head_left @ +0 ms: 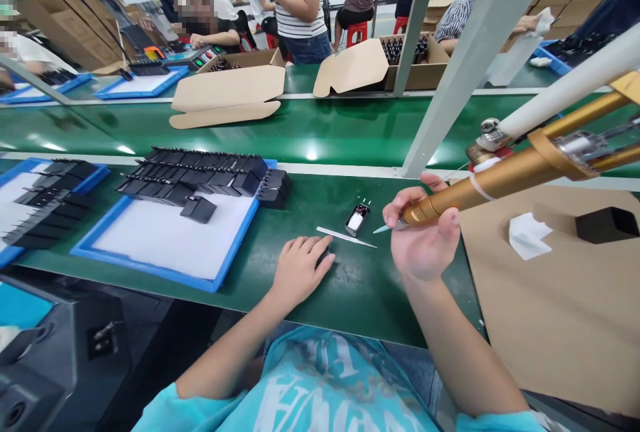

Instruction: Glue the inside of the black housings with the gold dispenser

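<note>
My right hand (424, 235) is closed round the front of a long gold tool (500, 182), whose pale tip points left toward a small open black part with a white inside (357, 219) standing on the green bench. My left hand (300, 265) lies palm down on the bench with its fingers curled over a small dark piece (323, 257) that is mostly hidden. A thin pale pointed strip (345, 237) lies between the two hands.
A blue-rimmed white tray (165, 235) with several black casings sits to the left, a second one (20, 185) beyond it. Brown cardboard (560, 312) with a white wipe (527, 235) and a black box (606, 224) lies right. Across the green conveyor (320, 132), other people work by open cartons (235, 85).
</note>
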Available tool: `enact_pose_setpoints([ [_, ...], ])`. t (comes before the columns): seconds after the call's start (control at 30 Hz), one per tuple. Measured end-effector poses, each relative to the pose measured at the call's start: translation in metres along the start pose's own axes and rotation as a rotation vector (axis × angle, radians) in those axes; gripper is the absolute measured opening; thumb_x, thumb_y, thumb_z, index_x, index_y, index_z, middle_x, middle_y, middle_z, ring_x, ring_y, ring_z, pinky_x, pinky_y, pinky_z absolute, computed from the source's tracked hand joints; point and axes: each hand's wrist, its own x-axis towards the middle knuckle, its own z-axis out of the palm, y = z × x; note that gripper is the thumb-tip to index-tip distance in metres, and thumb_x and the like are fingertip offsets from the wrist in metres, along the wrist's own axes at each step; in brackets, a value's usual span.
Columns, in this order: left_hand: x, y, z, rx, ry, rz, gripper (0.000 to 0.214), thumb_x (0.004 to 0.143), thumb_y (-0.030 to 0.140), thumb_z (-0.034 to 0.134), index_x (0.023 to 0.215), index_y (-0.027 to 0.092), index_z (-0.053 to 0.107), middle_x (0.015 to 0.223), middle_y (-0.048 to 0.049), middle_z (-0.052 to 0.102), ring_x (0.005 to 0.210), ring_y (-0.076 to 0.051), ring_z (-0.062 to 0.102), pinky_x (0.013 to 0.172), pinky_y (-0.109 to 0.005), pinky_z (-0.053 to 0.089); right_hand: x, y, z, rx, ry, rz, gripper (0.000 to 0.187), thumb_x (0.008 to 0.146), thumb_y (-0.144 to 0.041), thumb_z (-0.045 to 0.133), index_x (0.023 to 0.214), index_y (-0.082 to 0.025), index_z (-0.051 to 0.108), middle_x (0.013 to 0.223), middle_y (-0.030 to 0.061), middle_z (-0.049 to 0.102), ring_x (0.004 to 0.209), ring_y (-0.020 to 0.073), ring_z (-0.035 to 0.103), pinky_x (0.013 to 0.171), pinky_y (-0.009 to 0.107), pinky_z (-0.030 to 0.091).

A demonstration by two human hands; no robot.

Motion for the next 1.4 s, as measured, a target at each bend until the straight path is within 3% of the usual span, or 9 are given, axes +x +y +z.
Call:
enact_pose_setpoints([
  [0.2,0.007,-0.013,-0.001,-0.090,-0.003,0.238,0.029,0.102,0.023,0.039,0.121,0.018,0.060,0.114,-0.0051,0.071,0.093,-0.018,0.062,0.076,-0.034,0.039,0.001,0.001,0.000,-0.010,-0.003,-0.001,0.039,0.083,-0.056,0.053,0.106,-0.025,0.057,0.072,-0.0031,0.061,0.049,0.0103,0.051,0.055,0.029,0.041],
  [0.4,0.006,-0.016,0.004,-0.008,-0.049,0.244,0.036,0.094,0.047,0.054,0.114,0.019,0.063,0.091,-0.0040,0.071,0.076,-0.019,0.060,0.065,-0.033,0.037,0.000,0.000,0.000,-0.042,0.018,0.005,0.041,0.082,-0.058,0.052,0.105,-0.025,0.056,0.072,-0.0032,0.060,0.049,0.0102,0.051,0.055,0.030,0.040],
  [0.6,0.006,-0.013,0.010,-0.043,-0.002,0.219,0.023,0.092,0.033,0.055,0.109,0.019,0.062,0.081,-0.0019,0.066,0.073,-0.019,0.057,0.063,-0.031,0.040,0.000,0.000,0.000,-0.043,0.014,0.011,0.042,0.082,-0.059,0.052,0.106,-0.025,0.055,0.073,-0.0025,0.060,0.050,0.0110,0.050,0.054,0.030,0.039],
  [0.83,0.009,-0.011,0.011,-0.144,-0.037,0.201,0.021,0.091,0.030,0.053,0.106,0.019,0.063,0.087,-0.0044,0.068,0.078,-0.020,0.058,0.067,-0.032,0.042,0.001,0.002,0.000,-0.014,-0.002,-0.016,0.039,0.084,-0.056,0.051,0.107,-0.024,0.057,0.073,-0.0025,0.060,0.050,0.0106,0.051,0.053,0.028,0.039],
  [0.93,0.011,-0.013,0.012,-0.439,-0.042,0.019,0.023,0.084,0.030,0.059,0.105,0.021,0.063,0.087,-0.0037,0.067,0.079,-0.020,0.059,0.071,-0.032,0.043,0.000,0.004,0.000,-0.021,0.016,-0.046,0.037,0.085,-0.052,0.051,0.112,-0.026,0.054,0.080,-0.0021,0.062,0.050,0.0096,0.052,0.054,0.028,0.038],
  [1.07,0.016,-0.012,0.002,-1.310,0.101,-0.624,0.026,0.082,0.041,0.058,0.100,0.022,0.059,0.080,0.0001,0.059,0.068,-0.015,0.057,0.062,-0.028,0.046,-0.001,0.004,0.000,-0.027,0.074,-0.071,0.034,0.085,-0.047,0.053,0.115,-0.031,0.050,0.095,-0.0018,0.061,0.050,0.0083,0.053,0.055,0.028,0.039],
  [1.13,0.018,-0.010,-0.010,-1.756,0.108,-0.838,0.030,0.082,0.047,0.056,0.098,0.022,0.057,0.076,0.0008,0.055,0.062,-0.013,0.054,0.056,-0.026,0.044,0.000,0.004,-0.001,-0.022,0.108,-0.078,0.033,0.083,-0.046,0.054,0.112,-0.031,0.049,0.096,-0.0020,0.061,0.051,0.0085,0.053,0.055,0.028,0.040],
  [1.23,0.017,-0.007,-0.028,-2.071,0.041,-0.845,0.031,0.085,0.050,0.054,0.096,0.021,0.058,0.075,-0.0002,0.053,0.059,-0.010,0.049,0.052,-0.023,0.041,0.001,0.005,-0.001,-0.019,0.142,-0.081,0.034,0.080,-0.046,0.057,0.108,-0.028,0.048,0.093,-0.0016,0.063,0.050,0.0093,0.053,0.055,0.028,0.041],
  [1.4,0.008,-0.011,-0.040,-1.805,0.034,-0.790,0.049,0.093,0.059,0.031,0.108,0.021,0.059,0.087,-0.0066,0.058,0.066,-0.014,0.051,0.057,-0.029,0.045,0.003,0.005,-0.002,-0.037,0.155,-0.073,0.038,0.076,-0.048,0.058,0.106,-0.026,0.050,0.087,-0.0017,0.064,0.046,0.0114,0.052,0.053,0.030,0.040],
])
